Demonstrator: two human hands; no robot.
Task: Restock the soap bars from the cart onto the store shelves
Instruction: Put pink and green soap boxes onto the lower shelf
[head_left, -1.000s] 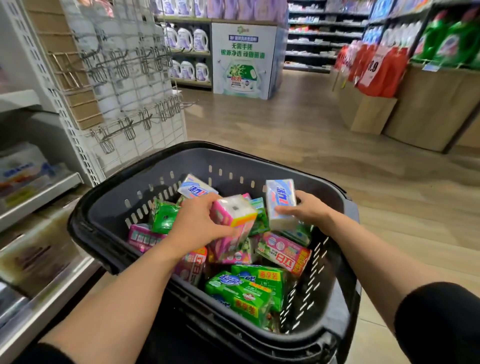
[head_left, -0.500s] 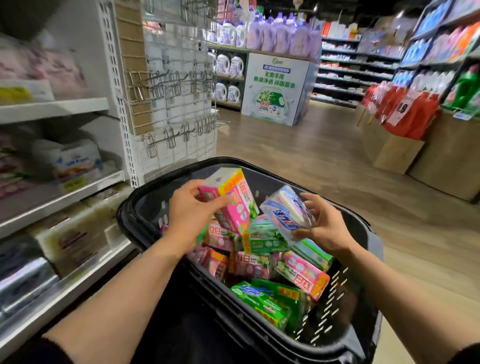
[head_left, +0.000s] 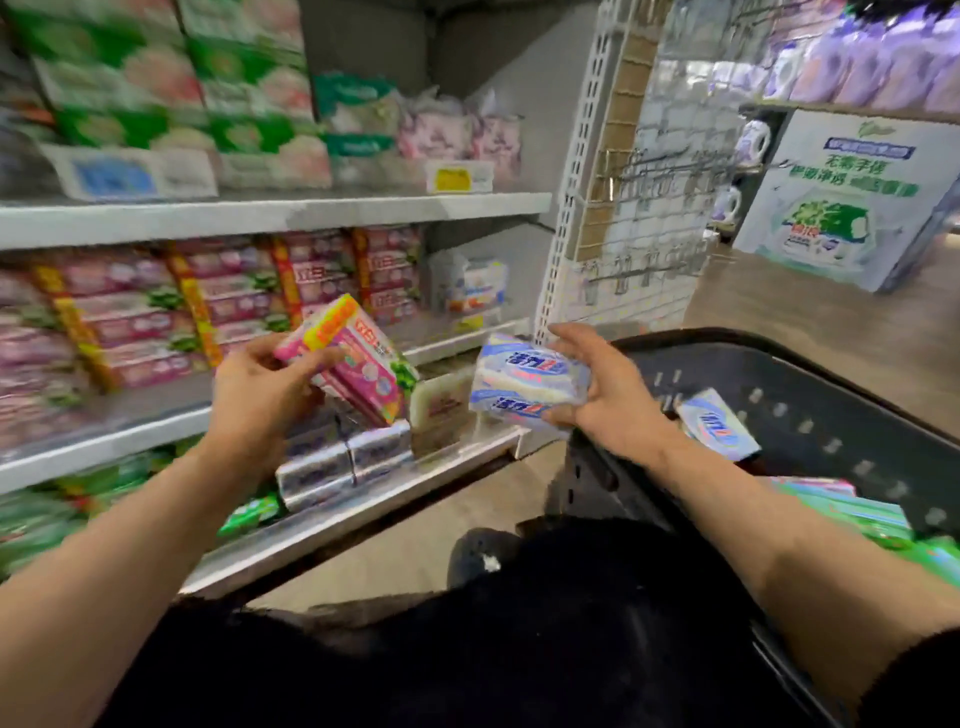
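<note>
Holding a pink soap pack (head_left: 353, 358) tilted in front of the middle shelf (head_left: 156, 439), the left hand (head_left: 260, 395) has its thumb across the near face and its fingers curled round the back edge. Right hand (head_left: 605, 395) grips a blue-and-white soap pack (head_left: 524, 384), thumb on the top edge, fingers curled under the lower edge; this pack sits between the shelf end and the basket (head_left: 810, 395). Both packs are held in the air, touching no shelf, and apart from each other. Basket is black with slotted walls, to the right, behind the right forearm. Inside it: another blue-and-white pack (head_left: 719, 423) leaning against the near wall, and green packs (head_left: 852, 514) lower down, partly hidden by the arm. Middle shelf carries rows of stacked pink packs (head_left: 208, 306) with yellow-red strips, and a white-and-blue pack (head_left: 475, 286) at its right end. Upper shelf (head_left: 270, 213) carries green-and-pink packs (head_left: 182, 88) and paler pink packs (head_left: 457, 135), with price tags along its front edge; print too blurred to read. Bottom shelf (head_left: 363, 509) carries silvery packs (head_left: 337, 457) just below the pink pack in hand, a cream pack (head_left: 441, 405) beside them, and green packs (head_left: 244, 512) to the left. White peg panel (head_left: 639, 223) with bare metal hooks stands at the shelf end. Behind it, a white display box (head_left: 841, 202) with green print on the wooden floor (head_left: 831, 332), purple bottles (head_left: 862, 67) above. Whole frame is motion-blurred.
</note>
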